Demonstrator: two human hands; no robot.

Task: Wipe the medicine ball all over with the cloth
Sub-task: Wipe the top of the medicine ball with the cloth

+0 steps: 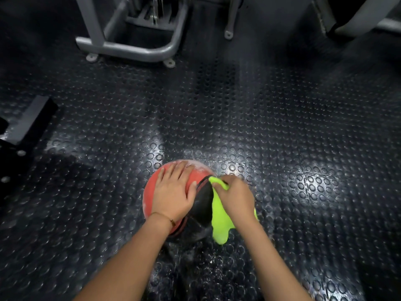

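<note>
The floor (282, 118) is dark and shiny, with little round bumps all over it. At the far side stands a big grey metal frame (130, 48) with feet on the floor. A dark block (28, 120) lies off to the left.

The medicine ball (152, 192) sits on the floor, right in front of the person. It is red on the left part and black on the right part. Some white dusty marks show near its top.

A bright green cloth (221, 222) hangs down the right side of the ball, and its bottom edge droops toward the floor.

The left hand (173, 192) lies flat on top of the red part, fingers spread wide, pressing on the ball and gripping nothing. The right hand (236, 196) is closed around the top of the cloth and pushes it against the black part. A thin bracelet (167, 218) goes around the left wrist.
</note>
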